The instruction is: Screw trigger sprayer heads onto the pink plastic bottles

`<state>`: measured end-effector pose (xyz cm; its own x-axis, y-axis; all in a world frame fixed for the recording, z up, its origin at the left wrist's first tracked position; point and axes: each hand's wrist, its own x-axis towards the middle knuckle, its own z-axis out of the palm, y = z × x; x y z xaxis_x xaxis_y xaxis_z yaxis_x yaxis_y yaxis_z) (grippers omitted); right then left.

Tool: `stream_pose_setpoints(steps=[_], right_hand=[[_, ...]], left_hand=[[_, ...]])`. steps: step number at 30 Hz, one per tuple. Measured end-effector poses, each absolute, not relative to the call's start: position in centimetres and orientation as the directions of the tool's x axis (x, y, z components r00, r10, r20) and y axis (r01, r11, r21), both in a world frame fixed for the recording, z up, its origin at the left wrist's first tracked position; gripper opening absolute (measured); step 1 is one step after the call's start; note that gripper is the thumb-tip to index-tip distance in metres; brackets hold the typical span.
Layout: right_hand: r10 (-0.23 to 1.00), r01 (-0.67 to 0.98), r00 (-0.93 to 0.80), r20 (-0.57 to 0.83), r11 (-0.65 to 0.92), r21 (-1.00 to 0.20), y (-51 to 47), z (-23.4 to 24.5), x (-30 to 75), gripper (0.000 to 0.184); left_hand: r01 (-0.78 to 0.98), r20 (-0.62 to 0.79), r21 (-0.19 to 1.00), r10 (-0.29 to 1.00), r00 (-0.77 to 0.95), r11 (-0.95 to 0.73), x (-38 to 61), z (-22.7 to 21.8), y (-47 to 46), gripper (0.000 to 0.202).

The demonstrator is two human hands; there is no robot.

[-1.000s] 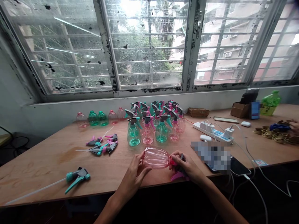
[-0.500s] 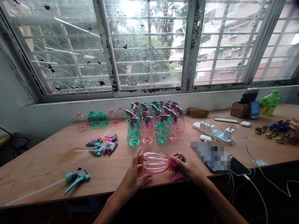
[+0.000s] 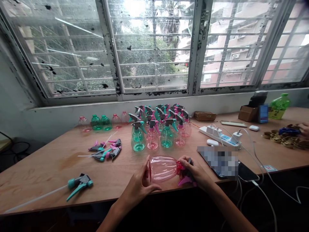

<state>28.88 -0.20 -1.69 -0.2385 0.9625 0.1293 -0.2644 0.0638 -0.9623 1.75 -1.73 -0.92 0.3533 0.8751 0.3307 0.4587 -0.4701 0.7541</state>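
A clear pink spray bottle point(image 3: 163, 168) lies sideways in the air above the table's front edge, its neck pointing right. My left hand point(image 3: 142, 180) cups the bottle's base, with the thumb along the near side. At the neck, my right hand point(image 3: 190, 169) is closed around a grey and pink spray head point(image 3: 187, 181), which the fingers partly cover. Just behind stand several pink and green bottles with spray heads fitted, such as a green spray bottle point(image 3: 167, 138). A loose teal and grey spray head point(image 3: 80, 185) with a long tube lies to the left.
Several loose spray heads point(image 3: 106, 151) lie in a pile on the wooden table point(image 3: 48, 167). Headless bottles point(image 3: 97, 123) line the wall at back left. On the right are a power strip point(image 3: 219, 137) with cables, a phone point(image 3: 247, 170) and another person's hand point(image 3: 304, 130).
The bottle and both my hands have shifted slightly to the right. My left hand now wraps more closely round the base, its fingers less spread.
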Motion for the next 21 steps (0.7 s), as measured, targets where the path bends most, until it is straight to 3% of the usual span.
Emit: stream_pose_setpoints(steps=[4, 9, 14, 19, 21], right_hand=[[0.961, -0.253, -0.249, 0.124, 0.059, -0.966, -0.3, -1.7, 29.0, 0.048], [0.933, -0.181, -0.335, 0.132, 0.074, -0.981, -0.7, -1.2, 28.8, 0.048], [0.928, -0.163, -0.345, 0.138, 0.086, -0.983, -0.8, -1.3, 28.9, 0.045], [0.925, -0.117, -0.349, 0.151, 0.117, -0.986, -0.7, -1.8, 29.0, 0.041], [0.925, -0.13, -0.345, 0.158, 0.119, -0.984, -0.7, -1.8, 29.0, 0.041]], left_hand=[[0.496, 0.311, 0.744, 0.889, 0.334, -0.447, 1.8, -0.9, -1.7, 0.094], [0.395, 0.342, 0.793, 0.875, 0.344, -0.465, 2.0, -0.1, -1.9, 0.069], [0.361, 0.375, 0.804, 0.874, 0.309, -0.473, 2.1, -0.1, -1.9, 0.082], [0.321, 0.423, 0.786, 0.837, 0.347, -0.529, 1.8, 0.0, -1.8, 0.069], [0.333, 0.405, 0.788, 0.843, 0.354, -0.518, 1.8, -0.2, -1.7, 0.079]])
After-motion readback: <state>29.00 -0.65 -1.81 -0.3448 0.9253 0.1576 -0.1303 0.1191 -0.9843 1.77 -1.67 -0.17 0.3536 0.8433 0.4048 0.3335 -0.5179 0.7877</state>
